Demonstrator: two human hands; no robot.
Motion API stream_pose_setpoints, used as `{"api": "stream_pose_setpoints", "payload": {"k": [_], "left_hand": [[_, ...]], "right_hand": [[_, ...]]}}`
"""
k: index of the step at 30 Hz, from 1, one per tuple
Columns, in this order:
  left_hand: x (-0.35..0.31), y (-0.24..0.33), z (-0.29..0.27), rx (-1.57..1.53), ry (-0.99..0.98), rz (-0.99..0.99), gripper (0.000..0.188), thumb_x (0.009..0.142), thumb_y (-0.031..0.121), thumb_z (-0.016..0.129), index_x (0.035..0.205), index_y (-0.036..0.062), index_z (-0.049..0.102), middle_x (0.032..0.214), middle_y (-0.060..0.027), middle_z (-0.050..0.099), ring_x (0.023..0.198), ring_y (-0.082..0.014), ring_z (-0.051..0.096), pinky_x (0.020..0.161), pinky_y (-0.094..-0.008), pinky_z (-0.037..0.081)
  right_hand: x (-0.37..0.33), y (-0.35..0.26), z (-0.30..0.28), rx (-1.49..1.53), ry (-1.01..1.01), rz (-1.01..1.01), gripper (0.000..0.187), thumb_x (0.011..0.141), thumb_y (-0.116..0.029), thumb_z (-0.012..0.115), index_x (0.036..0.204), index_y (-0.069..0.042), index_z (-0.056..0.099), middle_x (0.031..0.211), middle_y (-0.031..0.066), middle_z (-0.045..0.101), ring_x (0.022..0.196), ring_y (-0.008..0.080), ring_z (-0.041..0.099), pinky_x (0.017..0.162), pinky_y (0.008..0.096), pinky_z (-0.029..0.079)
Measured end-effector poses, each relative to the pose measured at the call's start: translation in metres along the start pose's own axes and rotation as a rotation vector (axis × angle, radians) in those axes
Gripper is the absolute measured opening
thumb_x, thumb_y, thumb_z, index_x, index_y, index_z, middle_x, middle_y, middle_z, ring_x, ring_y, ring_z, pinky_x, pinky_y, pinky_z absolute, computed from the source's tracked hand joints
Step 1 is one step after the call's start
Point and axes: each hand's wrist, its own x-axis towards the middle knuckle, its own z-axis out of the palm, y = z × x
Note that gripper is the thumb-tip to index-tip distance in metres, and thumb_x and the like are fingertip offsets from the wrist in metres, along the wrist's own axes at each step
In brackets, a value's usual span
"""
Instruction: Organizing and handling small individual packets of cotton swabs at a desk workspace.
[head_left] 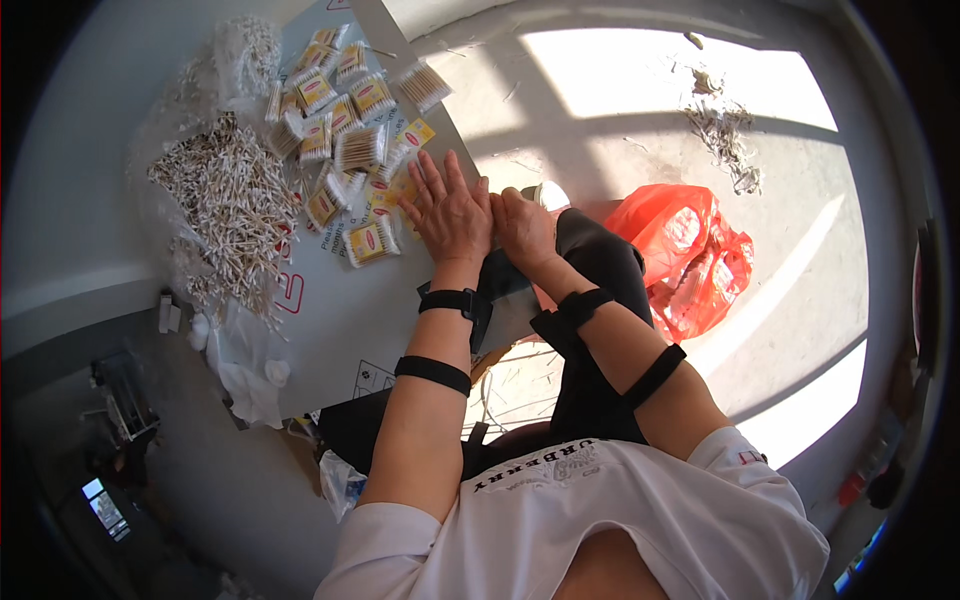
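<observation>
My left hand (452,215) is over the table's right edge, back up, fingers stretched out and spread. Just right of it, my right hand (524,230) is closed, fingers curled, close against the left thumb; whatever it may hold is hidden. By the left fingertips lie small packs of cotton swabs (371,242) with yellow labels. A yellow card (417,132) lies just beyond those fingers. Further left spreads a big heap of loose cotton swabs (225,200), partly in a clear plastic bag (248,60).
The grey table (330,340) has printed marks. A red plastic bag (690,250) stands on the sunlit floor beside my right leg. Scraps (725,135) lie further off on the floor. A white plastic bag (245,375) hangs at the table's near left edge.
</observation>
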Motion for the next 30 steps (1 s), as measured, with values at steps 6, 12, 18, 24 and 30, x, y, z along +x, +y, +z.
{"api": "stream_pose_setpoints", "payload": {"k": [6,12,18,24,30], "left_hand": [[0.008,-0.009,0.001,-0.137,-0.027,0.005,0.053,0.091,0.039,0.045,0.136,0.0106,0.036,0.146,-0.0185,0.026,0.138,-0.0346,0.019,0.108,-0.0581,0.012],[0.019,0.004,-0.010,-0.440,0.124,0.295,0.052,0.092,0.035,0.046,0.132,0.0044,0.038,0.143,-0.0177,0.030,0.135,-0.0366,0.023,0.110,-0.0508,0.016],[0.014,-0.003,0.001,-0.569,0.146,0.168,0.053,0.093,0.040,0.043,0.132,0.0037,0.038,0.142,-0.0178,0.032,0.135,-0.0353,0.024,0.110,-0.0497,0.016],[0.016,-0.003,0.006,-0.572,0.168,0.140,0.050,0.094,0.038,0.042,0.129,0.0020,0.041,0.138,-0.0194,0.038,0.133,-0.0348,0.029,0.109,-0.0467,0.019],[0.018,-0.002,0.007,-1.030,0.255,-0.054,0.050,0.097,0.041,0.038,0.123,-0.0013,0.047,0.124,-0.0208,0.050,0.114,-0.0349,0.049,0.097,-0.0375,0.039]], "right_hand": [[0.004,-0.001,-0.001,-0.055,0.023,-0.025,0.033,0.090,-0.036,0.048,0.079,-0.006,0.056,0.071,0.0217,0.063,0.069,0.0401,0.062,0.063,0.0484,0.049],[0.002,0.002,-0.001,-0.077,0.006,-0.073,0.033,0.089,-0.035,0.049,0.078,-0.005,0.055,0.070,0.0211,0.063,0.068,0.0400,0.062,0.062,0.0486,0.049],[0.001,-0.003,-0.002,-0.123,0.002,-0.066,0.033,0.088,-0.036,0.049,0.075,-0.006,0.055,0.068,0.0199,0.062,0.067,0.0395,0.062,0.060,0.0474,0.049],[0.003,-0.003,0.001,-0.199,0.025,-0.103,0.033,0.089,-0.034,0.049,0.071,-0.007,0.056,0.066,0.0192,0.062,0.063,0.0388,0.062,0.057,0.0464,0.049],[0.004,-0.002,0.002,-0.143,0.125,-0.189,0.031,0.088,-0.031,0.053,0.070,-0.007,0.056,0.064,0.0187,0.061,0.061,0.0376,0.061,0.056,0.0453,0.049]]}}
